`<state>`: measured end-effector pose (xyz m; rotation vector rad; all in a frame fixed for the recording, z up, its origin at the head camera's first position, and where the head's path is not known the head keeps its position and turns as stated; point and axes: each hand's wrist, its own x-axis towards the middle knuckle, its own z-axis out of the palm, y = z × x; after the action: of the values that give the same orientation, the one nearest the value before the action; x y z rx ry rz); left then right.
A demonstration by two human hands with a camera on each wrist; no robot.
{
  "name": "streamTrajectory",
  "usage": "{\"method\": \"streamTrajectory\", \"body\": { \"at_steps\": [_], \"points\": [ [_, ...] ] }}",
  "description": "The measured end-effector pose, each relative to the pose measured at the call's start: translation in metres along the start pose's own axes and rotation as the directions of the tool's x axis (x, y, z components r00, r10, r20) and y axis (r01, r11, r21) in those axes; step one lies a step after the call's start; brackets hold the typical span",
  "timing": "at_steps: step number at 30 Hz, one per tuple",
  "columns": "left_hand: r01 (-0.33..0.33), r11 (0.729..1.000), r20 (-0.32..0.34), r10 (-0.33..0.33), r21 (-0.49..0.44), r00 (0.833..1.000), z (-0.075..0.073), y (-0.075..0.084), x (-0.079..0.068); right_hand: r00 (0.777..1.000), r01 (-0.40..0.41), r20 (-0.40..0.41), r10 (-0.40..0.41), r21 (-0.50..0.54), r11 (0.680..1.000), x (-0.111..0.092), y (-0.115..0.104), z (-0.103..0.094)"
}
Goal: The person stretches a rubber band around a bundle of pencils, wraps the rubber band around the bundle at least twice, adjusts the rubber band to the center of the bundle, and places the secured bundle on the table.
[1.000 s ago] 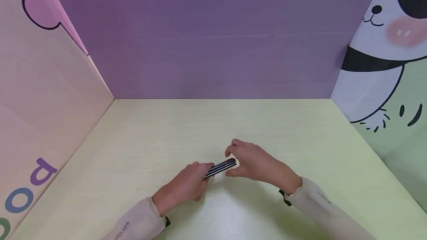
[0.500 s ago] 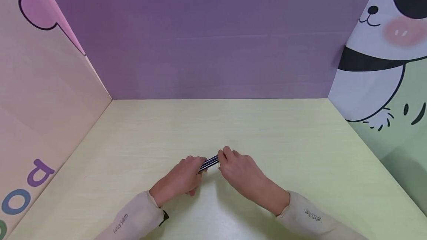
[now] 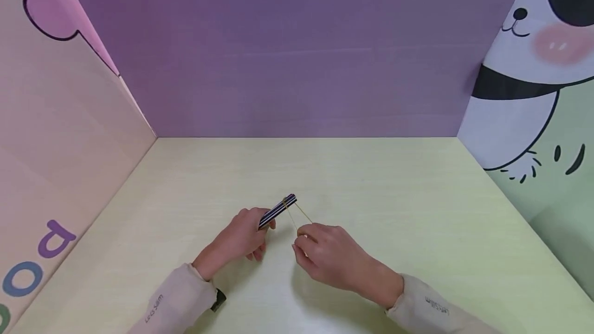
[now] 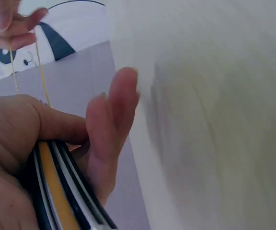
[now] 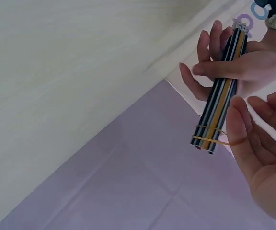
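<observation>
A bundle of slim striped pencils (image 3: 277, 212), dark and silvery with an orange one among them, slants up and away from my left hand (image 3: 236, 236). That hand grips the near part; in the right wrist view its thumb lies across the pencils (image 5: 223, 86) and its fingers show behind them. A thin yellow rubber band (image 5: 213, 140) goes round the far end of the bundle. My right hand (image 3: 336, 254) pinches a loop of this band and holds it stretched away from the pencils, towards the lower right in the head view. Both hands are above the table.
A pale wooden-looking table (image 3: 209, 174) lies under the hands. Behind it stands a purple wall panel (image 3: 297, 55). Printed side panels, a pinkish one (image 3: 60, 143) at left and a panda one (image 3: 533, 133) at right, close in the table.
My right hand has gone from around the bundle's far end down and towards me, drawing the band out into a stretched loop. My left hand has shifted left and tilted the pencils more steeply.
</observation>
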<state>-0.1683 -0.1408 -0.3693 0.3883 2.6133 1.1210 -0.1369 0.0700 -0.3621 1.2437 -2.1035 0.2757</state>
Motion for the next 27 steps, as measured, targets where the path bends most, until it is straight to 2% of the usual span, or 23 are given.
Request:
{"method": "streamTrajectory", "body": {
  "at_steps": [5,9,13,17,22,25,27],
  "points": [
    [-0.058,0.993,0.065,0.065,-0.101,0.996,0.004,-0.003,-0.001,0.992,-0.017,-0.12,0.035,0.142,0.99,0.003,-0.002,-0.004],
    [-0.112,0.982,0.09,0.127,-0.152,0.988,0.006,-0.002,-0.003,0.987,-0.035,-0.148,0.069,0.221,0.975,0.006,-0.004,-0.006],
    [-0.144,0.961,0.095,0.17,-0.236,0.981,0.007,-0.001,-0.004,0.99,-0.044,-0.123,0.07,0.205,0.978,0.006,-0.001,-0.006],
    [-0.131,0.94,0.143,0.183,-0.314,0.973,0.009,0.001,-0.006,0.995,0.008,-0.095,0.013,0.215,0.976,0.004,0.005,-0.009],
    [-0.124,0.903,0.227,0.233,-0.411,0.946,0.007,0.006,-0.009,0.998,0.034,-0.055,-0.019,0.292,0.956,0.003,0.01,-0.014],
    [-0.127,0.877,0.249,0.267,-0.464,0.931,0.006,0.008,-0.01,0.999,-0.028,0.047,0.012,0.354,0.935,0.002,0.012,-0.012],
    [-0.127,0.857,0.266,0.291,-0.499,0.919,0.006,0.009,-0.011,0.984,-0.114,0.172,0.041,0.439,0.891,0.001,0.014,-0.01]
  ]
}}
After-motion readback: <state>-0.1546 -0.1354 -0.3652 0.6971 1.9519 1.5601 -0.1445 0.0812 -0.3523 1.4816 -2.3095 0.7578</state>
